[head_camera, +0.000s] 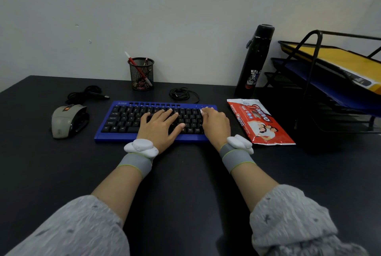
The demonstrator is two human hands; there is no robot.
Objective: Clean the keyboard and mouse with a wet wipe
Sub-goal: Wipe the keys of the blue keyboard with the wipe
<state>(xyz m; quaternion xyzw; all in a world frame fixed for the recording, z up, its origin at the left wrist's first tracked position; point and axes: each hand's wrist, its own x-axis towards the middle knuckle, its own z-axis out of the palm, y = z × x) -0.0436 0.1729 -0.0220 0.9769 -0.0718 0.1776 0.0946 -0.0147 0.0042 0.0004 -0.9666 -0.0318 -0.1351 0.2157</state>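
Both hands were on the keyboard (123,119), no wipe in either. Our left hand (159,124) lay flat and spread over the middle keys, fingers straight, holding nothing. Our right hand (215,122) rested on the right end of the keys, fingers loosely bent forward, and nothing showed in them. A pale spot at the fingertips was too small to tell, likely nails.

The wet wipe pack (261,121) lay flat on the desk (185,173) just right of the right hand, close to the keyboard's edge, apparently closed. The mouse (66,120) sat well left of the left hand, beyond the keyboard's left end, with its cable coiled behind it.

We judged the step in hand to be getting a wipe out, with cleaning not yet started. To do it well, the right hand should go sideways to the pack and peel the flap. The left hand should pin the pack down so one sheet comes free without dragging the whole packet. After that the left hand belongs on the keyboard's near edge to steady it, since a light board slides when rubbed. Wiping row by row beats scrubbing, and a folded corner reaches between the keys. A dripping sheet was the risk, so squeeze it first.

The pen cup (141,74) and bottle (254,59) stood beyond the hands, out of the way.
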